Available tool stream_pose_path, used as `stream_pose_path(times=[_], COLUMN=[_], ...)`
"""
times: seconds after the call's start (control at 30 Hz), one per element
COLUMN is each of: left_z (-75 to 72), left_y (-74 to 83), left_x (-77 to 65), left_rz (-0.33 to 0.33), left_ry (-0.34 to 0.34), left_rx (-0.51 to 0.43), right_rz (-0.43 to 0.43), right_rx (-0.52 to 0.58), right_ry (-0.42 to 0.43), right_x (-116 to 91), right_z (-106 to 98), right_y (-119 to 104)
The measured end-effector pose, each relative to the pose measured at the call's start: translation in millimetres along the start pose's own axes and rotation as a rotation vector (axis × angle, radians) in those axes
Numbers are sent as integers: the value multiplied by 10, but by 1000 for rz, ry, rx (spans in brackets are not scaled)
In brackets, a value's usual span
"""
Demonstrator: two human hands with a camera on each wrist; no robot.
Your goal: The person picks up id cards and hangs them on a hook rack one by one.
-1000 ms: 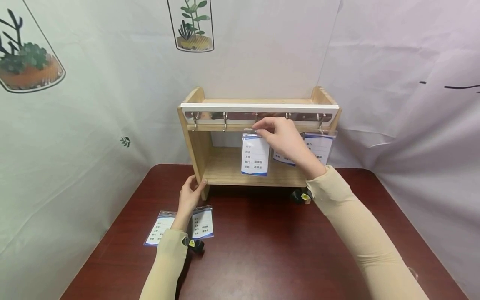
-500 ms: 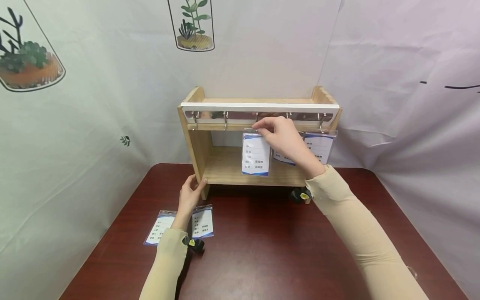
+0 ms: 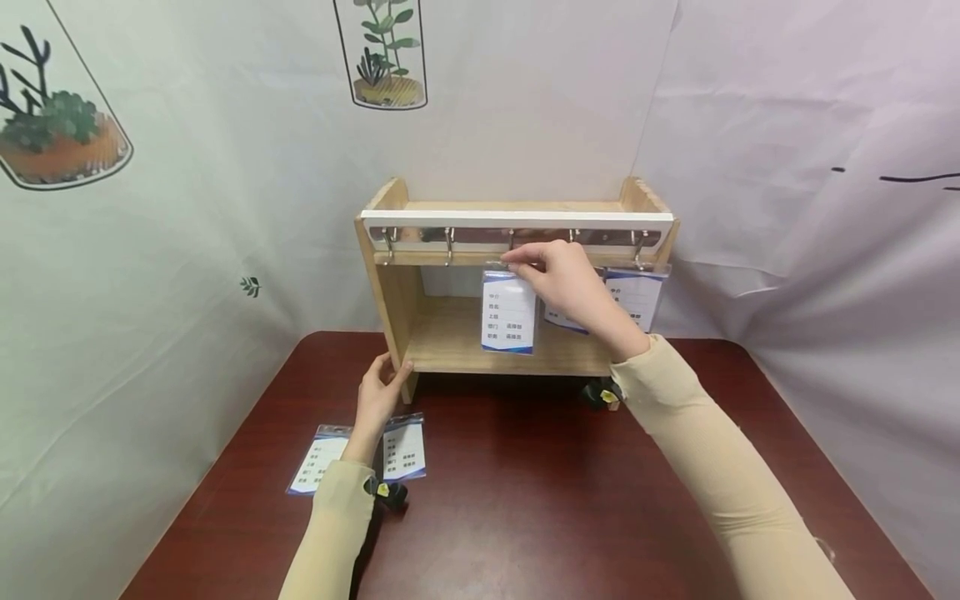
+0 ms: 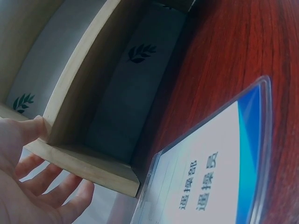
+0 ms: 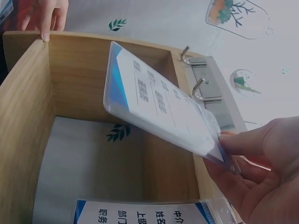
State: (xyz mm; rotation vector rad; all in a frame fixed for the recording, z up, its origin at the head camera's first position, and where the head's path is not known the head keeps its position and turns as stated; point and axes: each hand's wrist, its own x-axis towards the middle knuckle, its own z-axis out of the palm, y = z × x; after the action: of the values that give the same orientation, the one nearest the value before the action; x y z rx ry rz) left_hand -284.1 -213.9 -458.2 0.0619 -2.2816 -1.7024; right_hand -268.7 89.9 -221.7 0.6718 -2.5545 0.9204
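White-and-blue plastic-sleeved badge (image 3: 508, 315) in right hand (image 3: 570, 283): top edge partly hidden. Silver metal hook (image 3: 512, 237) just above that hand: lower end hidden. Flat white-and-blue plastic-sleeved card (image 3: 318, 462) left of left hand (image 3: 377, 396)'s wrist: right part covered.

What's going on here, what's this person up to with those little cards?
The person's right hand pinches the top of a badge just below the middle hook of a wooden rack; whether it is hooked on is hidden. The left hand grips the rack's lower left side. Two more badges hang along the rack's right half, and two loose badges lie on the table near the left forearm.
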Motion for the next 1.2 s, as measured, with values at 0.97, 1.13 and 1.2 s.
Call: stream_pose_path(times=[0.97, 1.13, 1.2], left_z=[6, 1, 1], left_y=[-18, -16, -15], left_x=[-10, 3, 5], left_rz=[-7, -2, 0], left_ry=[0, 1, 2], left_rx=[9, 18, 20], right_rz=[44, 26, 21], right_rx=[30, 22, 16], right_ry=[-63, -64, -66], right_x=[10, 23, 27], right_z=[-19, -22, -25], right_y=[7, 20, 23])
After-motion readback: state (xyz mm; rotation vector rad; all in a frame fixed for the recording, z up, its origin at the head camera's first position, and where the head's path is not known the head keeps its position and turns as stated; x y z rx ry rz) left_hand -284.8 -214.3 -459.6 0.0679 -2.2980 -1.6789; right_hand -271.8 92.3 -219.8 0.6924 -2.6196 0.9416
